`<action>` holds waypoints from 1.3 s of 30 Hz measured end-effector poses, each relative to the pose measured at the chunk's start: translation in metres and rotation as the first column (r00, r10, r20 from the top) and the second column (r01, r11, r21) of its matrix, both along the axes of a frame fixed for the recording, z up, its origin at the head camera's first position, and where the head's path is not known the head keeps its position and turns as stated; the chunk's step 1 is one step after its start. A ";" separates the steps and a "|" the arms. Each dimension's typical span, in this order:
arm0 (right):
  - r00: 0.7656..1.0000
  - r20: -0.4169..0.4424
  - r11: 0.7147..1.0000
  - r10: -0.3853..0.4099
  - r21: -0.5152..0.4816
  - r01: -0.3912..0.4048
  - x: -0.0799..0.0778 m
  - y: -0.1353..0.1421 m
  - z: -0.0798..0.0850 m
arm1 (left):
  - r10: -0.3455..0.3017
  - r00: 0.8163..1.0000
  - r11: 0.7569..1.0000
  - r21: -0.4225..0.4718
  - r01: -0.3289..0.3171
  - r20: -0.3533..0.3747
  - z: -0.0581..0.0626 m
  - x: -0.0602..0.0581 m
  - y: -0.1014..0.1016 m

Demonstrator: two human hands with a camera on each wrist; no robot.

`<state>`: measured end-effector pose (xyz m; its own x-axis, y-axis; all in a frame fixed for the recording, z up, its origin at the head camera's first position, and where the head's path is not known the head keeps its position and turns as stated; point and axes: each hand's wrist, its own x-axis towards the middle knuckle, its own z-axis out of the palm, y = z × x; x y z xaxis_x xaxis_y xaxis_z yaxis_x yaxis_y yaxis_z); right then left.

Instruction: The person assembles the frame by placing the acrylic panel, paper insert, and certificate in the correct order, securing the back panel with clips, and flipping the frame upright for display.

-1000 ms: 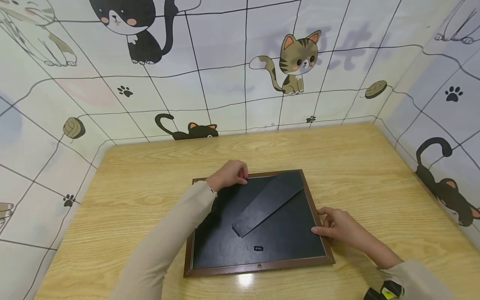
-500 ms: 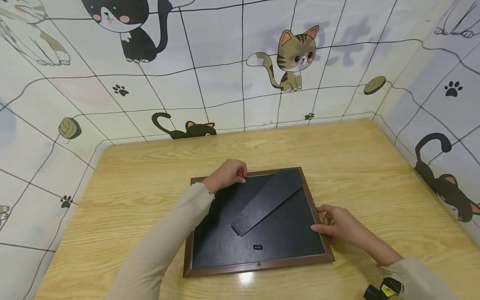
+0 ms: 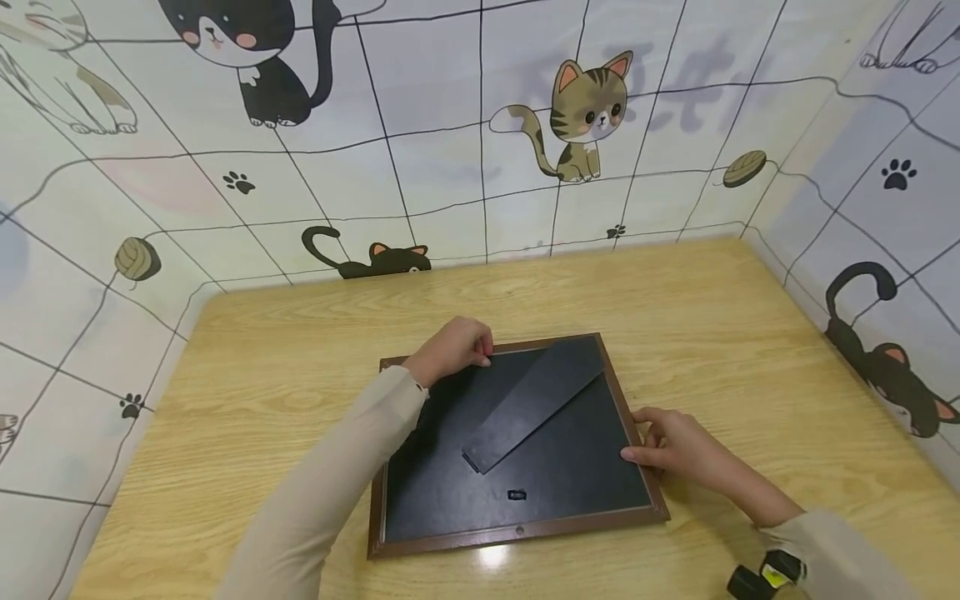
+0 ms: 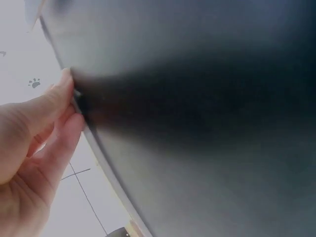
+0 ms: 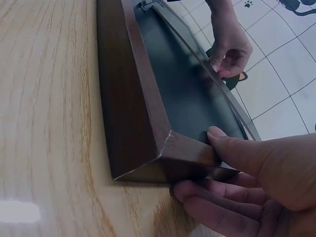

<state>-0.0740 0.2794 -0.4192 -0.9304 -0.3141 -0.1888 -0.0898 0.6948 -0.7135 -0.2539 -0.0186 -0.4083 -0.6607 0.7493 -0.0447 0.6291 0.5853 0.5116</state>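
A picture frame [image 3: 450, 543] with a brown border lies on the table, its black backing board [image 3: 577, 467] facing up. A black easel leg [image 3: 536, 408] runs diagonally over the board. At the far rail, my left hand [image 3: 456, 343] has its thumb and fingers curled together; the left wrist view shows them pinching a small dark tab [image 4: 80, 100] at the board's edge, mostly hidden by the fingertips. My right hand [image 3: 678, 450] grips the frame's right rail near the front corner, thumb [image 5: 217, 133] on top and fingers curled underneath.
A small black hanger [image 3: 517, 495] sits on the board near its front edge, with a small round fitting [image 3: 519, 531] on the front rail. Wood-grain table [image 3: 285, 400] surrounds the frame. Cat-patterned walls [image 3: 450, 183] stand behind and at both sides.
The head view has shifted slightly. Both hands and the frame keep practically the same places and holds.
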 end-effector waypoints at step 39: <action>1.000 0.003 1.000 -0.025 0.012 0.025 0.001 0.000 0.001 | 0.174 0.985 0.984 -0.044 -0.174 -0.018 0.008 0.007 0.016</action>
